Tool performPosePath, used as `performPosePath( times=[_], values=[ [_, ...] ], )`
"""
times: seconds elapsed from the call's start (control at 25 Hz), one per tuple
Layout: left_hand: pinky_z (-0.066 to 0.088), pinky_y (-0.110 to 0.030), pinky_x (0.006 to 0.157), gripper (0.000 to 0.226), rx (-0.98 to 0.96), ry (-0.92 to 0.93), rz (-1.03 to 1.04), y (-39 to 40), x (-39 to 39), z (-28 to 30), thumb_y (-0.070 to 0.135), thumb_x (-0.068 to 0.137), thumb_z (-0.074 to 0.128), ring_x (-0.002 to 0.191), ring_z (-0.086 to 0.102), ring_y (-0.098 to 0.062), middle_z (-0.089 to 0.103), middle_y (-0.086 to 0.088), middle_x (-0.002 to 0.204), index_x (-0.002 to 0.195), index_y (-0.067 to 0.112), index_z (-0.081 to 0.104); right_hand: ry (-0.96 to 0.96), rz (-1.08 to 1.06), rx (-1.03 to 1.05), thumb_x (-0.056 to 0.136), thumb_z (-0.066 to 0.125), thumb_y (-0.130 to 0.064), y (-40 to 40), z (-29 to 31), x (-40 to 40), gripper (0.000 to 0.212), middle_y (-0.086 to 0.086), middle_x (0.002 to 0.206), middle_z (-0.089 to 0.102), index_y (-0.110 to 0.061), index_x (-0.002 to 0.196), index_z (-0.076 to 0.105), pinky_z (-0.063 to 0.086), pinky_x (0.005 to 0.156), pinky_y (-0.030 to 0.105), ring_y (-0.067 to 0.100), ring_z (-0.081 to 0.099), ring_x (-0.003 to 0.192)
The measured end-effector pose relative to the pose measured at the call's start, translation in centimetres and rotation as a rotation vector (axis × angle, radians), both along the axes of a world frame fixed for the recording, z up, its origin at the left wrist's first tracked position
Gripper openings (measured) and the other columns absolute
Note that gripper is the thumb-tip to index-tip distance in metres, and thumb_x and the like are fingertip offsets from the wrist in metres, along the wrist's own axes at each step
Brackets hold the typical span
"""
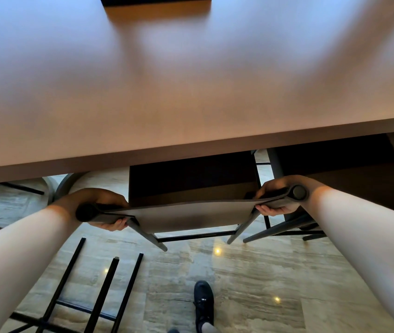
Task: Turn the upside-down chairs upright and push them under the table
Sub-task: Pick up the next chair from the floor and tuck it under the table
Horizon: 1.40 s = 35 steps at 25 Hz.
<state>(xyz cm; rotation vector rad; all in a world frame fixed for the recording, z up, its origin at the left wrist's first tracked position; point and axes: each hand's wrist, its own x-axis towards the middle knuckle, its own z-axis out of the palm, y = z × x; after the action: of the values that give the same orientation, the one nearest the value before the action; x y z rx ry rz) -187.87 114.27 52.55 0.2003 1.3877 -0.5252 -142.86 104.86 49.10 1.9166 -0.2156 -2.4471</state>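
Observation:
An upright dark chair [191, 216] stands at the near edge of the long wooden table [191, 92], its seat tucked partly under the tabletop. My left hand [99, 205] grips the left end of its backrest top rail. My right hand [280, 198] grips the right end of the same rail. At the lower left another chair [99, 284] lies upside down, its black legs pointing up towards me.
A further dark chair [294, 227] stands under the table to the right. A curved grey chair back [63, 186] shows at the left below the table edge. My dark shoe [203, 301] rests on the pale stone floor behind the chair.

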Motion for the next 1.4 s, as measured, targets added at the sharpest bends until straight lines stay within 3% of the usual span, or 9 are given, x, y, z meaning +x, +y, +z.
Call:
performPosePath(
  times=[0.36, 0.56, 0.76, 0.96, 1.2, 1.4],
  values=[
    [0.055, -0.027, 0.041, 0.009, 0.114, 0.059, -0.034, -2.0, 0.0, -0.2, 0.004, 0.085, 0.059, 0.044, 0.061, -0.023, 0.059, -0.017, 0.074, 0.084, -0.005, 0.059, -0.072, -0.004, 0.005, 0.083, 0.065, -0.006, -1.8, 1.1, -1.6, 0.032, 0.022, 0.078, 0.065, 0.005, 0.111, 0.054, 0.061, 0.05, 0.036, 0.028, 0.07, 0.057],
    [0.055, -0.029, 0.04, 0.013, 0.131, 0.066, -0.03, -2.8, -0.7, -0.9, 0.004, 0.082, 0.066, 0.045, 0.063, -0.023, 0.06, -0.018, 0.074, 0.089, -0.005, 0.059, -0.102, -0.05, 0.026, 0.078, 0.067, -0.002, -3.1, 1.9, -2.7, 0.034, 0.022, 0.077, 0.064, 0.006, 0.108, 0.055, 0.061, 0.05, 0.036, 0.029, 0.068, 0.056],
    [0.053, -0.027, 0.039, 0.01, 0.183, 0.079, -0.045, -3.7, -1.0, -1.7, 0.006, 0.089, 0.064, 0.045, 0.061, -0.021, 0.059, -0.016, 0.069, 0.089, -0.002, 0.059, -0.16, -0.091, 0.044, 0.089, 0.063, -0.004, -4.1, 1.8, -3.3, 0.029, 0.024, 0.08, 0.062, 0.006, 0.114, 0.053, 0.061, 0.05, 0.037, 0.029, 0.064, 0.068],
    [0.053, -0.025, 0.04, 0.014, 0.174, 0.1, -0.067, -4.1, -0.9, -1.6, 0.01, 0.093, 0.064, 0.043, 0.06, -0.02, 0.058, -0.015, 0.068, 0.087, -0.002, 0.06, -0.164, -0.074, 0.022, 0.088, 0.064, -0.005, -4.5, 1.4, -3.5, 0.028, 0.029, 0.072, 0.064, 0.005, 0.111, 0.052, 0.059, 0.045, 0.04, 0.037, 0.066, 0.054],
    [0.053, -0.024, 0.039, 0.015, 0.193, 0.113, -0.054, -4.9, -1.0, -1.3, 0.01, 0.093, 0.064, 0.042, 0.06, -0.02, 0.058, -0.014, 0.067, 0.087, -0.003, 0.06, -0.179, -0.047, 0.02, 0.088, 0.065, -0.006, -4.9, 1.2, -3.7, 0.028, 0.03, 0.072, 0.064, 0.004, 0.111, 0.052, 0.058, 0.044, 0.04, 0.038, 0.067, 0.054],
    [0.058, -0.029, 0.048, 0.025, 0.274, 0.073, -0.1, -4.9, -1.4, -1.0, 0.018, 0.088, 0.07, 0.061, 0.067, -0.026, 0.065, -0.019, 0.079, 0.095, -0.006, 0.063, -0.194, -0.043, 0.051, 0.089, 0.065, -0.011, -5.2, 2.2, -4.1, 0.039, 0.028, 0.086, 0.065, 0.005, 0.121, 0.051, 0.062, 0.059, 0.039, 0.033, 0.068, 0.07]
  ],
)
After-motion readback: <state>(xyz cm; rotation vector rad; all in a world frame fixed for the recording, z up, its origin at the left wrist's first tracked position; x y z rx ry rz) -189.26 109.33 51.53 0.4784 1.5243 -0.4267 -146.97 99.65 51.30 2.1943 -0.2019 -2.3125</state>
